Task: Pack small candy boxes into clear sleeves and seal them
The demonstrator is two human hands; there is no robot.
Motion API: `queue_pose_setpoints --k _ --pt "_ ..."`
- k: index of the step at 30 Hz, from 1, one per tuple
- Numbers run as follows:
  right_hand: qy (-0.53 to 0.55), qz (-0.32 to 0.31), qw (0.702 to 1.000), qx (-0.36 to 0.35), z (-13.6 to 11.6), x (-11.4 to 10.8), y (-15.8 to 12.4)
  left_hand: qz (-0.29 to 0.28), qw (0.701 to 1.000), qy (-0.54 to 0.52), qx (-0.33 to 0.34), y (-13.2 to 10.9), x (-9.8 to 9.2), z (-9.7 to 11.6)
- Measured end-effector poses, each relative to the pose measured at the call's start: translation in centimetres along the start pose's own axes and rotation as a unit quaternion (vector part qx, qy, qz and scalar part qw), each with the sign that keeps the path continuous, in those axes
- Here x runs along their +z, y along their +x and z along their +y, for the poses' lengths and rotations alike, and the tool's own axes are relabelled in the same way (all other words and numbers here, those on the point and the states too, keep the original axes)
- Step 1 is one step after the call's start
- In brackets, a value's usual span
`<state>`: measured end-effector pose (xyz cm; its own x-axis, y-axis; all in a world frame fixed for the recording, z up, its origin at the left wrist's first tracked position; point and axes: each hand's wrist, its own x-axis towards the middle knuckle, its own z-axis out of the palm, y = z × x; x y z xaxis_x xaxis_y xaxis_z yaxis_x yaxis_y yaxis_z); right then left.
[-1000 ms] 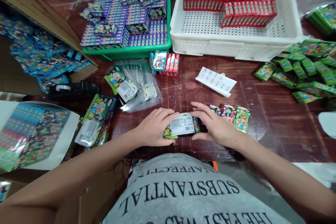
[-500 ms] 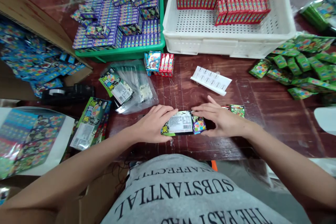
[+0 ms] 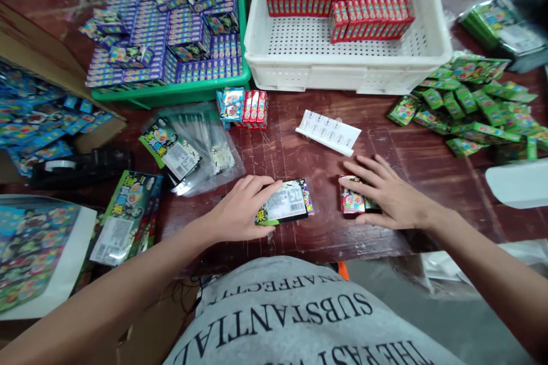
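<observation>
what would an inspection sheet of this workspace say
Surface: dark-red table, scuffed
Things at hand: labelled packet, purple box showing at its right end; red box, partly hidden green box
Hands: left hand gripping the packet's left end; right hand spread over the red and green boxes
Clutter: loose green boxes, sticker sheet, tape dispenser
Cables: thin dark cords below the table edge
Surroundings: green crate of purple boxes, white basket of red boxes
</observation>
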<state>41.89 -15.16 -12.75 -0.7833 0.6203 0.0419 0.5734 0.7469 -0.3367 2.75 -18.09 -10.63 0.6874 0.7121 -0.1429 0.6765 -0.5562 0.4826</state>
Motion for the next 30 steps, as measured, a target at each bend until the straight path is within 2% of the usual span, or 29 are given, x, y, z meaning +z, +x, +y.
queue_pose_setpoints --k 3,7,10,13,17,20,26,30 --pt "0.049 0.018 0.998 -0.025 0.1 1.4 -0.4 0.004 1.0 -0.007 0.004 0.6 0.2 0.2" --pt "0.142 0.04 0.985 -0.089 -1.3 2.5 2.2 -0.006 1.0 -0.015 0.016 1.2 0.3 0.4" --pt "0.152 0.036 0.982 -0.107 -1.4 2.5 3.9 -0.023 0.999 -0.017 0.03 1.4 0.1 0.4" --pt "0.139 0.035 0.985 -0.097 -1.3 2.5 4.8 -0.015 0.999 -0.016 0.024 1.6 0.2 0.5" --pt "0.12 0.055 0.99 -0.044 -2.0 2.9 5.7 0.028 0.999 -0.006 -0.022 2.0 1.1 0.8" --pt "0.115 0.051 0.992 -0.03 -2.7 3.0 6.0 0.042 0.998 -0.002 -0.042 2.1 1.4 1.0" --pt "0.141 0.048 0.988 -0.031 -3.5 3.3 5.3 0.021 1.0 0.004 -0.016 1.8 1.2 1.0" --pt "0.135 0.048 0.989 -0.045 -4.6 3.6 5.8 0.011 1.0 0.007 -0.006 2.0 1.1 1.0"
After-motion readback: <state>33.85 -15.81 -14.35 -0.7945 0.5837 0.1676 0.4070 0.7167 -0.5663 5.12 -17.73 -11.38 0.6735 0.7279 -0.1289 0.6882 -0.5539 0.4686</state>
